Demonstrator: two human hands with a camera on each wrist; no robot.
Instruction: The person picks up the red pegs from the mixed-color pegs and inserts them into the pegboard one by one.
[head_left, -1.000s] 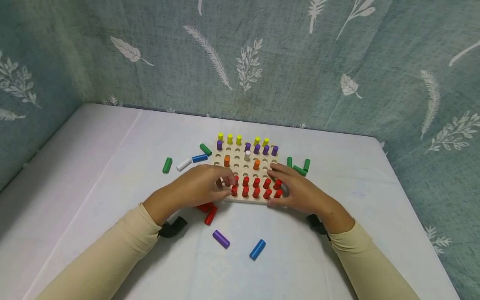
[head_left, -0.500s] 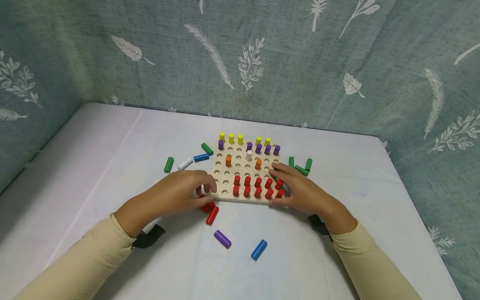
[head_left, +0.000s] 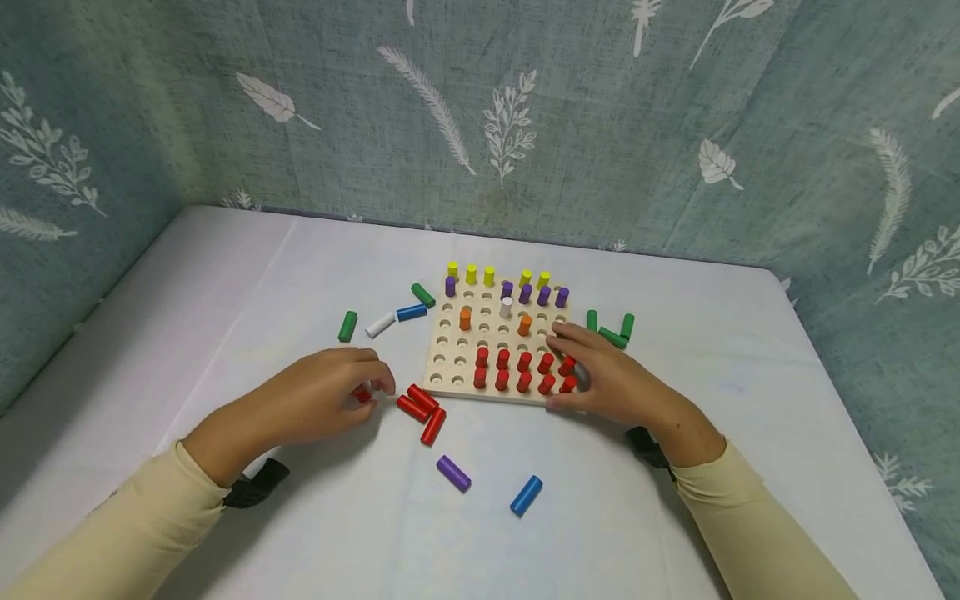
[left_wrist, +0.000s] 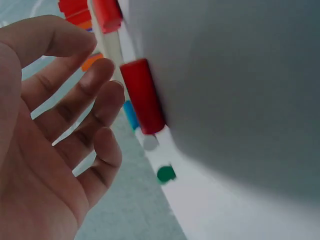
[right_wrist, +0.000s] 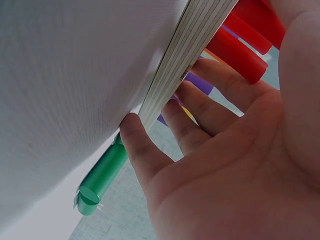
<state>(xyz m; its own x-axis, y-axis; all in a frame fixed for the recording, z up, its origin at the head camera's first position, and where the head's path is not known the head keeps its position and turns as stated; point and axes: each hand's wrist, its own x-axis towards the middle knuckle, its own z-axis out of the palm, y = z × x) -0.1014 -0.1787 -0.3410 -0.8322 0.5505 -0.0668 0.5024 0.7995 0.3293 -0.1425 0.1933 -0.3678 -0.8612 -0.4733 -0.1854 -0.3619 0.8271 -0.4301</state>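
My left hand [head_left: 315, 396] is low over the white table, left of the wooden pegboard [head_left: 451, 351]. Its fingers are loosely bent, thumb and forefinger apart. A red peg [left_wrist: 143, 97] lies just past the fingertips in the left wrist view; the head view shows it partly hidden by the fingers. On the pegboard's near right corner rests my right hand [head_left: 611, 375], with its thumb at the front edge. In the right wrist view its fingertips [right_wrist: 187, 90] touch the board's side. Two rows of red pegs [head_left: 524, 362] stand beside that hand.
Three red pegs [head_left: 432, 427] lie between left hand and board. Nearer are a purple peg [head_left: 453, 473] and a blue peg [head_left: 527, 496]. Green pegs [head_left: 612, 337] lie right of the board; a white peg [head_left: 381, 324] and others lie left. A patterned curtain [head_left: 337, 150] stands behind.
My left hand has drawn back leftward from the red rows, past the loose red pegs, to a separate red peg. My right hand keeps its place on the board. The head view has shifted slightly.
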